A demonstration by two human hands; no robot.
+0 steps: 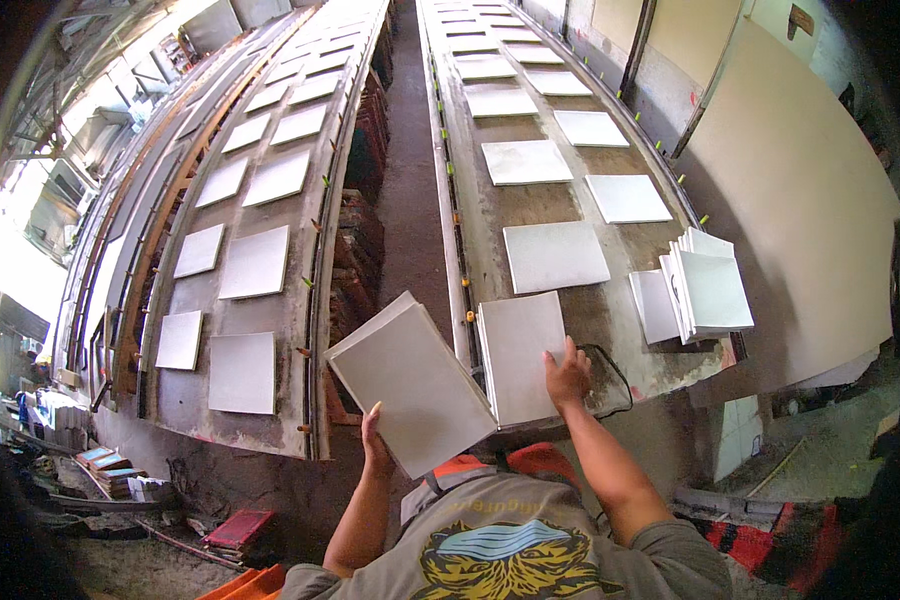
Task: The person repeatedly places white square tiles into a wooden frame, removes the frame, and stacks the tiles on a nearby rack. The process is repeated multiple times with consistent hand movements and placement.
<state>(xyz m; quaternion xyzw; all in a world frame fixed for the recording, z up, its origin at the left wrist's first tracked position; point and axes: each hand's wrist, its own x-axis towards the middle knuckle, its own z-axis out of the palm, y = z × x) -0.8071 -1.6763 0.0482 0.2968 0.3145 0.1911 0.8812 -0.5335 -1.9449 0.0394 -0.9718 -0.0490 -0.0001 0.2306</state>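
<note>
A thick stack of white rectangular sheets [415,385] tilts beyond the near edge of the long table. My left hand [375,445] grips its lower left side, thumb over the top and fingers hidden below. Beside it, another white sheet pile [520,350] lies at the near left corner of the right-hand table. On the right border of that pile rests my right hand [568,378], its fingers apart. A dark looped cord [620,375] curves just past this hand.
White sheets lie in two rows along the right table [560,200] and the left table [300,330]. Small coloured pegs line the table rails. A leaning sheet stack [705,285] occupies the right table's near corner. A dark aisle [410,150] separates the tables.
</note>
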